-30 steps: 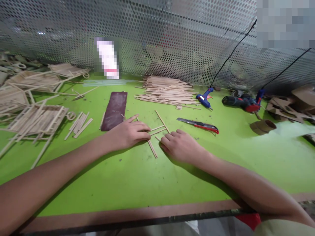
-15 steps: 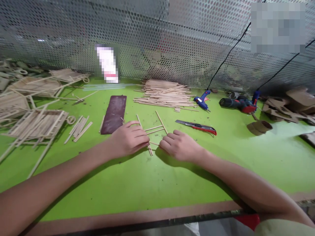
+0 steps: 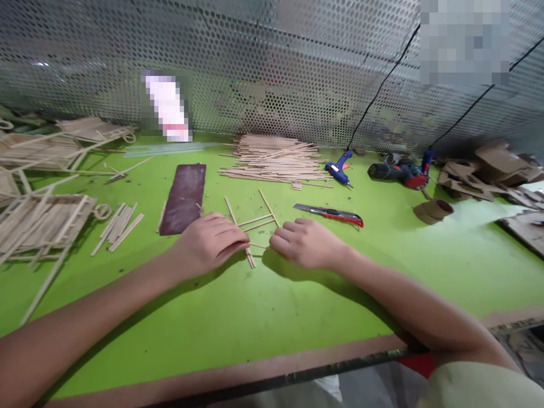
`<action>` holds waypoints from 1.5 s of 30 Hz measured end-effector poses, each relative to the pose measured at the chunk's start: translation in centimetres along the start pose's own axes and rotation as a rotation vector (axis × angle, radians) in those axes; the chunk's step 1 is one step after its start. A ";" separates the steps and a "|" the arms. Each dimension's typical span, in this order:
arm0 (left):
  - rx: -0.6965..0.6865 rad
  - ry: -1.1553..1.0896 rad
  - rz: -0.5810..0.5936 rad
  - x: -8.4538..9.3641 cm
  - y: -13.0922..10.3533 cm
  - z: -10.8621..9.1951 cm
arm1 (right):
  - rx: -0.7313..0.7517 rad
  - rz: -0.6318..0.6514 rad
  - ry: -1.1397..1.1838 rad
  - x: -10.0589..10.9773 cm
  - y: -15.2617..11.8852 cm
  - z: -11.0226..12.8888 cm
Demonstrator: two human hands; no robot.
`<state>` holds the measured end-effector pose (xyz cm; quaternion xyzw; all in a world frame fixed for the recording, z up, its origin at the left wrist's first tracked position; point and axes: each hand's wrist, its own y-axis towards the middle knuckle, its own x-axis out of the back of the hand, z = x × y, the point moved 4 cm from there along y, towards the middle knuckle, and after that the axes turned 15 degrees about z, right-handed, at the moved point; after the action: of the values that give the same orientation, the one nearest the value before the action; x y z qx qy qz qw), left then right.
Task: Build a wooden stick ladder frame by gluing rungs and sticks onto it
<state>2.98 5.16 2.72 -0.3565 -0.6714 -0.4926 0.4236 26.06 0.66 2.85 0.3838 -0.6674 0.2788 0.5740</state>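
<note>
A small frame of thin wooden sticks (image 3: 260,224) lies on the green table, with two long sides joined by crosspieces. At its near end another short wooden stick (image 3: 257,245) spans the gap between my hands. My left hand (image 3: 215,241) is closed, its fingertips pinching the left end of that stick over the frame's left side. My right hand (image 3: 304,243) is closed with curled fingers at the stick's right end, covering the near part of the frame's right side. The fingertips of my right hand are hidden.
Beyond the hands lie a utility knife (image 3: 331,214), a blue glue gun (image 3: 340,169), a pile of sticks (image 3: 276,158) and a brown sheet (image 3: 183,198). Stick-built models (image 3: 46,221) and short sticks (image 3: 117,226) are left; a power drill (image 3: 402,173) and cardboard pieces (image 3: 467,175) right.
The view has turned slightly right, so everything sits further left. My left hand's fingers have drawn together at the stick's end. Both hands stay at the frame's near end.
</note>
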 end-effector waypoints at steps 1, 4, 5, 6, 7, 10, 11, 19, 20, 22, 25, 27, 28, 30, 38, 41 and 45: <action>0.006 -0.015 0.000 -0.1 -0.1 0.2 | -0.035 -0.002 -0.001 0.8 -0.5 -1.5; 0.041 -0.040 0.015 -0.5 -0.4 0.7 | -0.415 -0.004 -0.047 3.7 -3.1 -9.3; 0.050 -0.039 0.024 -0.6 -0.4 0.7 | -0.578 0.017 -0.060 4.6 -4.3 -12.4; 0.051 -0.037 0.029 -0.7 -0.4 0.7 | -0.713 0.065 -0.071 5.1 -5.4 -15.5; 0.042 -0.034 0.026 -0.7 -0.4 0.7 | -0.803 0.146 -0.087 5.3 -6.3 -18.3; 0.002 -0.027 0.009 -0.8 -0.3 0.5 | -0.839 0.358 -0.177 4.5 -7.6 -24.3; -0.004 -0.029 0.006 -0.8 -0.2 0.4 | -0.821 0.478 -0.242 3.6 -7.6 -25.6; -0.008 -0.059 -0.014 -0.7 -0.1 0.7 | -0.735 0.872 -0.304 -1.7 -5.7 -29.6; -0.011 -0.064 -0.018 -0.7 -0.2 0.7 | -0.747 0.892 -0.299 -2.0 -5.6 -29.9; -0.020 -0.082 -0.017 -0.8 -0.3 0.8 | -0.763 0.919 -0.284 -2.3 -5.7 -30.2; -0.021 -0.111 0.007 -0.9 -0.4 1.0 | -0.782 0.913 -0.260 -2.1 -6.3 -29.9; -0.004 -0.125 0.034 -0.9 -0.5 1.3 | -0.804 0.870 -0.259 -1.2 -6.8 -29.5; 0.009 -0.133 0.042 -0.9 -0.5 1.4 | -0.819 0.840 -0.265 -0.6 -7.2 -29.3; 0.041 -0.151 0.050 -0.6 -0.7 1.8 | -0.859 0.768 -0.279 1.2 -7.9 -28.9; 0.127 -0.133 -0.129 2.3 -0.9 4.4 | -1.123 0.186 -0.160 10.6 -9.1 -23.4; 0.113 -0.050 -0.166 4.6 0.1 4.3 | -1.149 -0.124 -0.058 13.3 -8.2 -19.6; 0.134 0.037 -0.146 9.0 2.9 3.1 | -1.087 -0.373 -0.027 15.5 -6.1 -15.8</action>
<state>1.38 9.48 11.58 -0.2684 -0.7191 -0.4827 0.4218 39.13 7.19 20.58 0.1484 -0.6433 -0.2150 0.7196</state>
